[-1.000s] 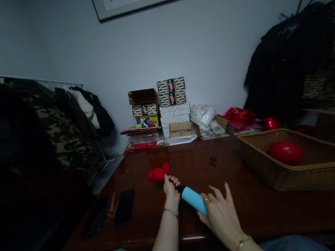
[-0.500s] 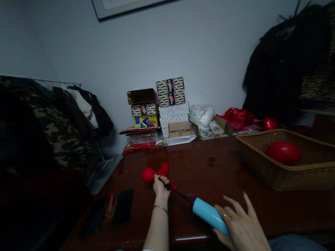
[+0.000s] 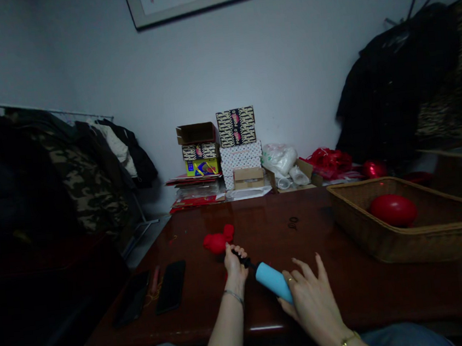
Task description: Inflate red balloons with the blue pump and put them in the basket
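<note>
A hand balloon pump with a light blue barrel (image 3: 273, 280) lies slantwise in front of me, above the table. My left hand (image 3: 235, 261) is closed around its black end. At my left fingertips is a red balloon (image 3: 217, 243), small and uneven in shape; whether it sits on the nozzle is hidden by the fingers. My right hand (image 3: 309, 291) holds the near end of the barrel between thumb and palm, with its other fingers stretched out. Only a short length of black rod shows between the barrel and my left hand.
A wicker basket (image 3: 407, 245) holding a red inflated balloon (image 3: 394, 210) stands at the right. Two dark phones (image 3: 171, 286) lie at the left. Small black rings (image 3: 293, 222) lie mid-table. Stacked boxes (image 3: 240, 163) and a plastic bag (image 3: 281, 159) line the back.
The pump has shortened: the black rod has slid into the blue barrel as my hands came closer together. The red balloon, rounder before, looks less regular and has shifted slightly right.
</note>
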Tool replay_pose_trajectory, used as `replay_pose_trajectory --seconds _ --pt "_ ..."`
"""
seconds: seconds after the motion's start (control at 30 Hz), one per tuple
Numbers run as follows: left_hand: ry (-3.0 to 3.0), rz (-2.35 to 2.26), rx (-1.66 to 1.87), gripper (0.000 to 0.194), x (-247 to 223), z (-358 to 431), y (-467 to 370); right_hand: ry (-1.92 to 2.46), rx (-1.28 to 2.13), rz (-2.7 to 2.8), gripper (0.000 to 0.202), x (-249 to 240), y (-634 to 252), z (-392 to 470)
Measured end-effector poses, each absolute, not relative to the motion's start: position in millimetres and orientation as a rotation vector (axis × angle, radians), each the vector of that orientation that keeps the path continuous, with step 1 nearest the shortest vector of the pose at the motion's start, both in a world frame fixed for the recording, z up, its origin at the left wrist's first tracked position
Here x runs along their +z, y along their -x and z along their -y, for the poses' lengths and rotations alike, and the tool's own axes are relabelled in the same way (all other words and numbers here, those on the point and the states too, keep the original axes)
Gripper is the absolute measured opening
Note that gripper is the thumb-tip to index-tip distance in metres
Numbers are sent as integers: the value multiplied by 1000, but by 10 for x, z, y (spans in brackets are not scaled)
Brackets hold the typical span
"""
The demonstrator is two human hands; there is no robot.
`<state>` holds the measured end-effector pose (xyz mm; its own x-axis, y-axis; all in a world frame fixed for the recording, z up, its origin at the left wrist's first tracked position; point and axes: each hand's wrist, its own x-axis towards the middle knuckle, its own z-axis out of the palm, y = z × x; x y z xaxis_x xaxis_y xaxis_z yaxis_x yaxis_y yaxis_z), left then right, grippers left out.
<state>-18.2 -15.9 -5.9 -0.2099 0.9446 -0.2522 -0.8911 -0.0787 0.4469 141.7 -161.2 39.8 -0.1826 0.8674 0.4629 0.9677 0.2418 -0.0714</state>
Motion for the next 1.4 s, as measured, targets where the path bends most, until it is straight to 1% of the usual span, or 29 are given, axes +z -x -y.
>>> replay_pose_trajectory --seconds 0.17,0.37,0.73,1.0,1.17,1.4 --pt "-160 -634 1690 28 -60 185 105 1682 -318 2118 39 402 -1302 1495" --pt "-155 -662 1712 30 -55 130 243 1674 -281 2116 43 355 -1270 1512" --pt "-141 -648 1754 31 5 3 635 1578 -277 2139 39 275 -1670 1815" --pt "-97 -568 1759 30 -8 35 584 1607 -337 2109 37 340 -1665 1814" --pt "-110 -571 1760 29 -73 113 483 1651 -303 2109 41 351 -1517 1725" --pt "-138 -612 1730 29 -89 211 218 1707 -250 2153 43 421 -1287 1531"
